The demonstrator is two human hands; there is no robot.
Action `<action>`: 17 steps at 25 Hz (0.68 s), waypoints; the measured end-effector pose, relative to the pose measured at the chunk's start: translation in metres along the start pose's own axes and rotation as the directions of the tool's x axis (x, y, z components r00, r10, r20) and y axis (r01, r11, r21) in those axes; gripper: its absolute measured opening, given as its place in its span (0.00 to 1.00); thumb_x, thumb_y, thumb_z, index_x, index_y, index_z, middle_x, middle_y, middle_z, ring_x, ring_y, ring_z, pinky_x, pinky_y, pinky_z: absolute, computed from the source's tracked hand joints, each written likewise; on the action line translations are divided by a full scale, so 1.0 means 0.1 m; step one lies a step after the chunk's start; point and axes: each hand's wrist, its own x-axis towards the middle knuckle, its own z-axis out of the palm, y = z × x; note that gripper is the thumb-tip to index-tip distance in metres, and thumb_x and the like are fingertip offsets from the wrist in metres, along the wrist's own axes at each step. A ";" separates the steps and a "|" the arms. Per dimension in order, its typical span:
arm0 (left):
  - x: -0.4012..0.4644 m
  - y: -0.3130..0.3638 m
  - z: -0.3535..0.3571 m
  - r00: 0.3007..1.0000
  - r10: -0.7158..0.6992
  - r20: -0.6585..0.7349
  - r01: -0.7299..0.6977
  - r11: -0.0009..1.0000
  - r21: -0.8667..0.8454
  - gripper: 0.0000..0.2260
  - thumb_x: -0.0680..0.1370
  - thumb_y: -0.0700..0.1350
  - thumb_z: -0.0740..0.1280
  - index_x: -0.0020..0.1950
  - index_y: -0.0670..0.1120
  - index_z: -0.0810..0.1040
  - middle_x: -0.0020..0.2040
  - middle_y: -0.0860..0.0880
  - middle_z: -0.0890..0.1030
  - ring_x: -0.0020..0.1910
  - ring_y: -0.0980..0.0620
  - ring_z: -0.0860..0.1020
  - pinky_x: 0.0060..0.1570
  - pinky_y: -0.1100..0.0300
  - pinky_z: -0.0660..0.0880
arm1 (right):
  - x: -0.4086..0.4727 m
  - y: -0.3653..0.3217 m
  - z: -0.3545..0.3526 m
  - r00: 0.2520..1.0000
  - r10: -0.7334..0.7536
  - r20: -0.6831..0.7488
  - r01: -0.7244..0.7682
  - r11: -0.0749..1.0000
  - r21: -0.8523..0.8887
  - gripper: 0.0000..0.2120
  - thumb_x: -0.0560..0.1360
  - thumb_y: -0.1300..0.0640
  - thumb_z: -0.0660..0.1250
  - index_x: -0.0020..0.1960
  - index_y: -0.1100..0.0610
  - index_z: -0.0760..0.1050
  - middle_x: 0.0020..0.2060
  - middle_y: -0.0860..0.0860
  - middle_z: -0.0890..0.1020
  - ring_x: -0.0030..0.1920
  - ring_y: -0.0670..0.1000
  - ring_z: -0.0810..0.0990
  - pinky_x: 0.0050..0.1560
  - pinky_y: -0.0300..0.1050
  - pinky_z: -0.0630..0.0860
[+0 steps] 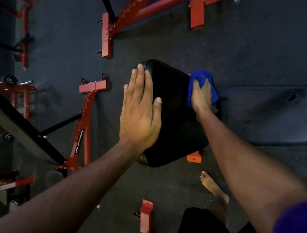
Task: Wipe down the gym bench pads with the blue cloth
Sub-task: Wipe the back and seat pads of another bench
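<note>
From the head camera, you are mid-wipe on the black seat pad (170,116), working its far right edge. Your right hand (201,96) presses the blue cloth (200,77) against that edge, at about one o'clock from the pad's middle, fingers spread over the bunched cloth and lightly curled onto it. Your left hand (140,112) lies flat on the pad's left side at about nine o'clock, fingers straight and together, thumb out, steadying it and gripping nothing. The next move likely calls for drawing the cloth back across the top toward you, then shifting to the grey back pad (279,114) at three o'clock, which looks not yet wiped.
</note>
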 end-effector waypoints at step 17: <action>-0.03 0.01 -0.01 1.000 0.017 -0.020 -0.016 0.998 0.066 0.27 0.87 0.51 0.49 0.84 0.43 0.51 0.85 0.45 0.47 0.84 0.50 0.44 0.82 0.48 0.44 | -0.67 0.04 -0.34 0.958 -0.205 0.200 0.172 0.970 0.171 0.27 0.81 0.42 0.59 0.76 0.55 0.66 0.72 0.48 0.72 0.73 0.47 0.68 0.77 0.49 0.59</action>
